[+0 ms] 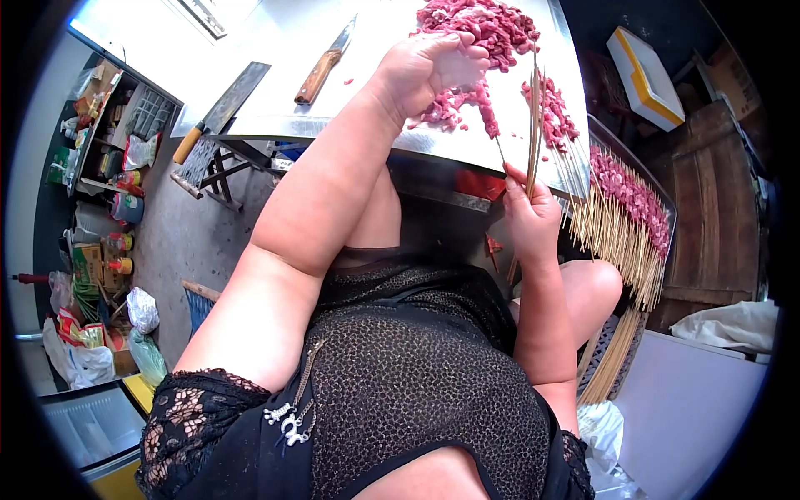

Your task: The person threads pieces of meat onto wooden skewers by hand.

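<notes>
My right hand (533, 218) is closed on several thin bamboo skewers (534, 117) that point up over the table edge. Its thumb and forefinger pinch the end of another skewer, whose far part carries strips of raw meat (488, 117). Beside that meat, my left hand (433, 73) hovers palm-inward with loosely curved fingers, and I see nothing held in it. Beyond the hands lies a heap of raw red meat (487, 29) on the metal table (275, 108). Finished-looking meat skewers (557, 117) lie right of the bundle.
A cleaver (229, 104) and a wooden-handled knife (325, 67) rest on the table to the left. At right, a tray holds rows of meat skewers (629, 196), above bare sticks (612, 358). A white foam box (646, 79) stands behind; cluttered shelves (112, 142) line the left.
</notes>
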### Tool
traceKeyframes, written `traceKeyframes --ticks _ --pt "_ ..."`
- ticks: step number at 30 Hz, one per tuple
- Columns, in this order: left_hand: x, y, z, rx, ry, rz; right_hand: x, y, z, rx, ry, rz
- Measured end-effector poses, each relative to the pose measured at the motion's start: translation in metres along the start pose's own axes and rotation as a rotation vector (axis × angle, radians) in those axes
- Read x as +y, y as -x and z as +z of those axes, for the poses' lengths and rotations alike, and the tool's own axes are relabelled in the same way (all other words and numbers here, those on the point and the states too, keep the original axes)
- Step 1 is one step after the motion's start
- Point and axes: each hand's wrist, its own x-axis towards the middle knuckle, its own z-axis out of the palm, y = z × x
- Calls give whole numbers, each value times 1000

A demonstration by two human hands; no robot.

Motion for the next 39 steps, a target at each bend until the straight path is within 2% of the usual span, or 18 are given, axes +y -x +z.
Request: traceKeyframes --ticks 5,12,15,20,22,24,26,28,32,33,36,39 --pt "-3 1 2 -45 39 -22 -9 4 1 63 216 -109" --pt "-6 9 14 -67 28 -46 -14 6 -1 53 191 -146" --pt "-14 11 23 -59 -96 -48 -27 8 5 53 180 -126" --pt "-21 10 25 -96 36 -51 -43 7 17 86 214 -90" --pt "-21 10 22 -11 130 -32 -42 11 13 84 304 -102" --pt "-28 9 19 -23 151 -45 -32 14 8 126 504 -174" --pt "-35 9 21 -52 186 -90 -23 16 9 135 506 -224" --pt "-43 15 30 18 252 -114 -21 20 16 125 494 -232" --pt "-45 20 37 52 319 -163 -25 29 32 93 354 -158" --pt "-43 22 39 59 318 -185 -31 32 37 95 333 -78" --pt "-38 29 44 46 276 -193 -28 35 42 80 302 -135" --pt "-46 24 40 -37 285 -194 -26 37 36 115 200 -85"
